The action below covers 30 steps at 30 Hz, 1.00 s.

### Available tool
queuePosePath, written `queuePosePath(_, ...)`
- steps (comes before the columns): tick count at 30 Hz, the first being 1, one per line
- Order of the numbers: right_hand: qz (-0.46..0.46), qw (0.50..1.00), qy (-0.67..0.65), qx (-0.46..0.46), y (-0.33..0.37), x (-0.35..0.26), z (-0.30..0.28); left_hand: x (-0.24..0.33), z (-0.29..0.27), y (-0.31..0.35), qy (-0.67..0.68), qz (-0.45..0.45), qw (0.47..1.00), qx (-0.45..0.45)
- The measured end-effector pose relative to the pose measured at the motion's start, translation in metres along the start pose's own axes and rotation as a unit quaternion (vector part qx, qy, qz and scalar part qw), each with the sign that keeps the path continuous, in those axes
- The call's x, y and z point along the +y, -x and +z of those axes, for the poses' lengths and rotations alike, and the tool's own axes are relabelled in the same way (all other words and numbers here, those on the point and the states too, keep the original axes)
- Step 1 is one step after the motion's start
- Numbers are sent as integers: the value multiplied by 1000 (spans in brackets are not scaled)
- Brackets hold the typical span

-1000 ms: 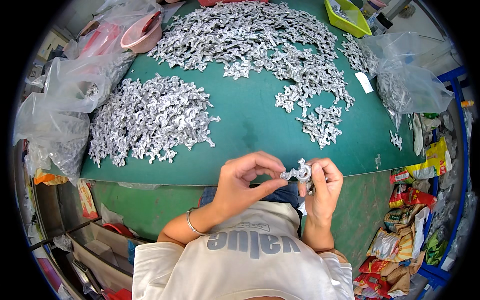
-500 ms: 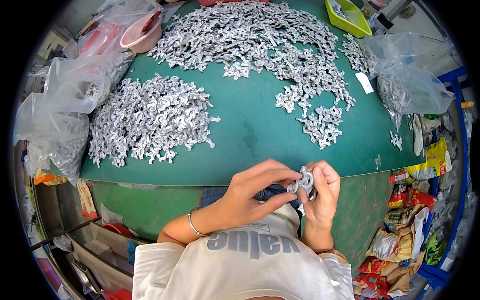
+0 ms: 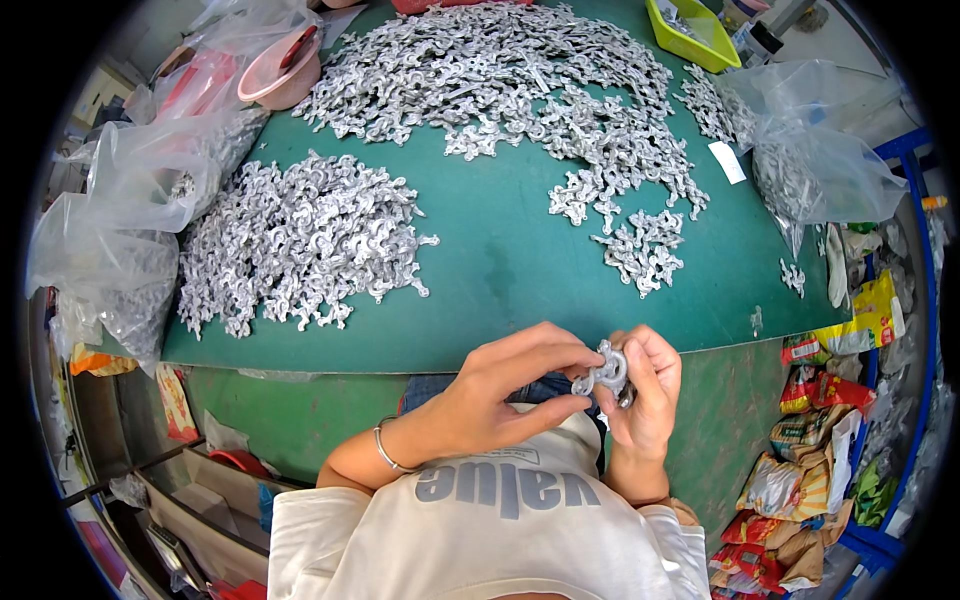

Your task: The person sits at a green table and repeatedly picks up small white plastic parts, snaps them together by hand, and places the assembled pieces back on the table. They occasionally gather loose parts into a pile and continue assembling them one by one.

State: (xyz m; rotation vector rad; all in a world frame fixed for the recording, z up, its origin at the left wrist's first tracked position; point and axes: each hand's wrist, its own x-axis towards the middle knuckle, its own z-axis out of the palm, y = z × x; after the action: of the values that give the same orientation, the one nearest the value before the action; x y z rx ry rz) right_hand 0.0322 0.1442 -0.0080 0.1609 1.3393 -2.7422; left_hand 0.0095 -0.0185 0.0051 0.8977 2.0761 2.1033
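Note:
In front of my body, just off the near table edge, both hands hold small curved silver metal castings (image 3: 606, 370) with ring-like ends. My left hand (image 3: 515, 385) comes in from the left, index finger and thumb pinched about the side of a casting. My right hand (image 3: 648, 385) has its fingers curled around the other side; some metal is hidden behind its thumb, so I cannot tell how many pieces it holds. A large heap of like castings (image 3: 470, 75) covers the far part of the table, a second heap (image 3: 310, 240) lies at left, and a small cluster (image 3: 642, 252) at right.
The green table (image 3: 490, 270) carries a pink bowl (image 3: 282, 78) with a red-handled tool at far left and a yellow-green basket (image 3: 692, 35) at far right. Clear plastic bags (image 3: 130, 250) line the left side; another bag (image 3: 800, 180) stands right. Colourful sacks (image 3: 790, 485) lie lower right.
The casting between my hands has turned slightly, its curved ring now facing up more. Both hands stay in nearly the same place; the heaps have not changed.

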Motion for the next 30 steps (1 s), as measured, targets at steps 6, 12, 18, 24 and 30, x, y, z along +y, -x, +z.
queuePosePath(6, 3, 1000, 7, -3, 2, 0, 1, 1, -4, 0, 0, -3, 1000, -11)
queuePosePath(12, 24, 1000, -13, -7, 2, 1, 3, -3, -5, 1, 24, 15, 999, -17)
queuePosePath(18, 12, 1000, -16, -5, 2, 2, 5, -10, 0, 5, 130, -17, 991, 35)
queuePosePath(24, -20, 1000, -9, 13, 2, 4, 4, -7, -3, 4, 114, -49, 992, 37)
queuePosePath(30, -125, 990, 63, 19, -1, 10, -2, -19, 2, 8, 245, -97, 961, 87)
